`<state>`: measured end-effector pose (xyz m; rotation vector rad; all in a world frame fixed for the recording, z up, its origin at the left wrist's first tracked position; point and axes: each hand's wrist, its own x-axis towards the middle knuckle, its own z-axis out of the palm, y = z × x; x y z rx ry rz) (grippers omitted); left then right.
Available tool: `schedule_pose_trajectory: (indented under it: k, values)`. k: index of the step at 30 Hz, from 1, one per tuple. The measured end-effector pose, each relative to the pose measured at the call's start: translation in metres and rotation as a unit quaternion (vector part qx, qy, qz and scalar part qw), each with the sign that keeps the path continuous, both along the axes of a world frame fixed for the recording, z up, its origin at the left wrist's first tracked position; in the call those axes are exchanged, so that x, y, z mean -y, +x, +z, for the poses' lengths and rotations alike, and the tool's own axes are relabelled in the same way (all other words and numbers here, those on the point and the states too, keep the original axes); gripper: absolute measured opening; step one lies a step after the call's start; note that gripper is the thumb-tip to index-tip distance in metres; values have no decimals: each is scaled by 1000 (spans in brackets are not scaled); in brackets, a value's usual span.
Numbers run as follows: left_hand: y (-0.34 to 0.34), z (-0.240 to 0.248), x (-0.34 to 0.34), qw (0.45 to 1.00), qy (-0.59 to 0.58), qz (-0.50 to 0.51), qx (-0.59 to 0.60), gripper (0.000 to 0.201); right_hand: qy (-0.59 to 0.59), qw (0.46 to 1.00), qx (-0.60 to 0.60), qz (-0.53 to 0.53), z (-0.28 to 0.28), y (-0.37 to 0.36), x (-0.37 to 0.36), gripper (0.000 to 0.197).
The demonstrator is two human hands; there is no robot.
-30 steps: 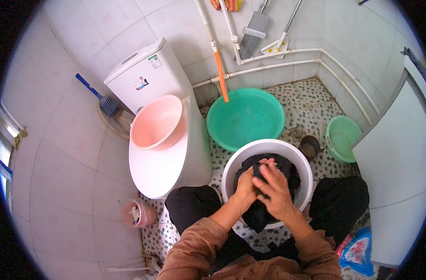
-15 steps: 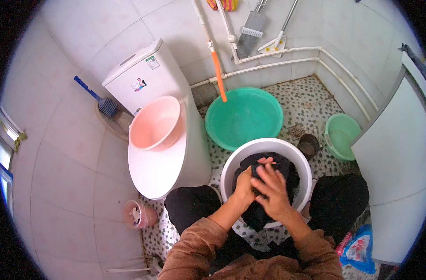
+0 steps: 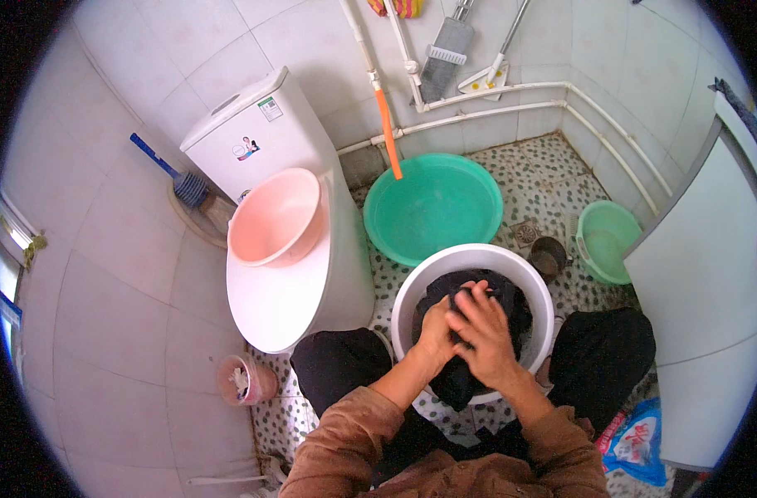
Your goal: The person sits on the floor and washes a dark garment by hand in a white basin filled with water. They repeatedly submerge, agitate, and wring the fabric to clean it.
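A bundle of dark wet-looking cloth [image 3: 460,382] fills the white basin [image 3: 406,290] on the floor between my knees, part of it draped over the near rim. My left hand [image 3: 436,332] grips a fold of this black cloth from the left, its fingers mostly hidden. Pressed against the same fold from the right is my right hand [image 3: 485,334], fingers long and slightly bent across the cloth and over the left hand. The right fingers are a little blurred.
Just beyond stands a large green basin [image 3: 432,207] under an orange hose [image 3: 388,133]. A pink basin [image 3: 275,217] rests on the toilet lid [image 3: 271,307]. At right are a dark cup [image 3: 548,257], a light green basin [image 3: 608,241] and a blue bag [image 3: 640,444]; a pink bin [image 3: 250,380] is at left.
My right hand has shifted slightly over the black cloth against the left hand. The basins and everything around them stay where they were.
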<state>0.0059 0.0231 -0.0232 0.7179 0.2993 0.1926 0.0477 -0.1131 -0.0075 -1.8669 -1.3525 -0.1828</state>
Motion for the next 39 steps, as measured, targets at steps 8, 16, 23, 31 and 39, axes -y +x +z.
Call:
schedule_pose_trajectory:
  k: [8,16,23,31,39]
  values:
    - [3,7,4,990,-95,0,-105,32,46,971,-68,-223,-17,57,1,53]
    - [0,-16,-9,993,-117,-16,-6,38,-24,999,-19,27,4,-6,1,71]
    - [4,0,5,989,-86,27,-117,32,56,968,-139,-199,-16,57,1,48]
    - [-1,6,-2,988,-146,-24,-42,31,-30,1000,6,-4,1,5,6,65]
    - [2,13,7,987,-107,18,-121,33,37,962,-101,-250,-15,62,7,55]
